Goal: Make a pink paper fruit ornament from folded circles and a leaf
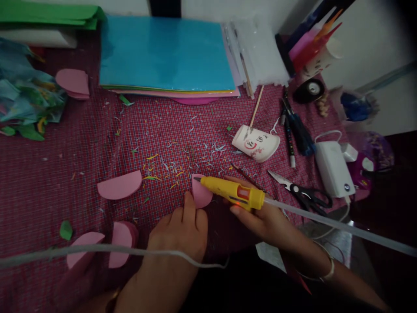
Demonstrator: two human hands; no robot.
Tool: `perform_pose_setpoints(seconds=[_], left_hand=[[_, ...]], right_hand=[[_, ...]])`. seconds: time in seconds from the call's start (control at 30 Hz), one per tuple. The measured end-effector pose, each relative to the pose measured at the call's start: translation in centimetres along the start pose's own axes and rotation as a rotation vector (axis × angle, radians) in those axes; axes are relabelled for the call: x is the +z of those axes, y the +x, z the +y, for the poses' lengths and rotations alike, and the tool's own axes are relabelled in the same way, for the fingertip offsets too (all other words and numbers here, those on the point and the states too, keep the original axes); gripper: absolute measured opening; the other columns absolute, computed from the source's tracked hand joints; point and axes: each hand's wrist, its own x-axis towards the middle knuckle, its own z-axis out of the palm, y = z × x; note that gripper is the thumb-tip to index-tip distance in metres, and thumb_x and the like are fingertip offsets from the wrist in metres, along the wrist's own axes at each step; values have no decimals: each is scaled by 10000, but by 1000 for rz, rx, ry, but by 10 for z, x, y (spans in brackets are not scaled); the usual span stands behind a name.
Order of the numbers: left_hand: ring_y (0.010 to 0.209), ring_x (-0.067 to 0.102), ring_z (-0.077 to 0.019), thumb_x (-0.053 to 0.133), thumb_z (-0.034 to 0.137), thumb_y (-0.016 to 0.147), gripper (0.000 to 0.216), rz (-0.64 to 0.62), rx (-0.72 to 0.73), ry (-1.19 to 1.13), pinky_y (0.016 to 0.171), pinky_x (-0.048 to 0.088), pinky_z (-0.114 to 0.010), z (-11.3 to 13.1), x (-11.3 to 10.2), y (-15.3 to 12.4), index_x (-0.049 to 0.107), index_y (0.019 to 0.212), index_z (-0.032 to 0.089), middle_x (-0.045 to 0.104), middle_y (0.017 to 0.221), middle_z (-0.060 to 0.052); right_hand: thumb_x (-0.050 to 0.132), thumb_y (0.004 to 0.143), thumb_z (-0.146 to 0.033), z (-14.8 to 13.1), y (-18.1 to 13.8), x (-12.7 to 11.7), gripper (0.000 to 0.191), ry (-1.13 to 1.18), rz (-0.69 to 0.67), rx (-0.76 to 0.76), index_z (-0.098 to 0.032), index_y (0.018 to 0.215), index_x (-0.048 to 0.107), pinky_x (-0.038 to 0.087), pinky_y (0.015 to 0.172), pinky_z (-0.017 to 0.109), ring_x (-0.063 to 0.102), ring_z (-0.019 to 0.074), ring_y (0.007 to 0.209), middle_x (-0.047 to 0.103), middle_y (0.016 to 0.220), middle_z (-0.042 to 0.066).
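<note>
My right hand is wrapped round a yellow hot glue gun, and a clear glue stick sticks out of its back end. The gun's dark nozzle touches or hovers just over a pink folded paper piece; which of the two, I cannot tell. With fingers bent, my left hand holds that piece against the cloth by its left edge. Further left lie a pink half-round paper and more pink pieces.
A white cord crosses in front of my left wrist. On the right lie scissors, a tipped paper cup and a white device. Blue sheets lie at the back. Paper scraps litter the checked tablecloth.
</note>
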Motion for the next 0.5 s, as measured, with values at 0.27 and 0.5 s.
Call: perform_pose_setpoints(seconds=[0.27,0.5], left_hand=[[684,629,-193,448,34,799,250,51,69,21,543,509,-310,6,1,-1,645,740,176,661,1194,-120],[674,634,-200,431,23,793,261,55,74,-17,550,521,-317,6,3,-1,637,740,175,700,1102,-124]], right_hand=[[524,917,-283,-1,7,2,460,6,20,6,-267,1368,432,458,1011,451,536,247,1221,558,1332,100],[512,922,-273,1,4,0,484,-50,5,-3,-264,1392,398,439,1032,429,520,230,1237,531,1365,89]])
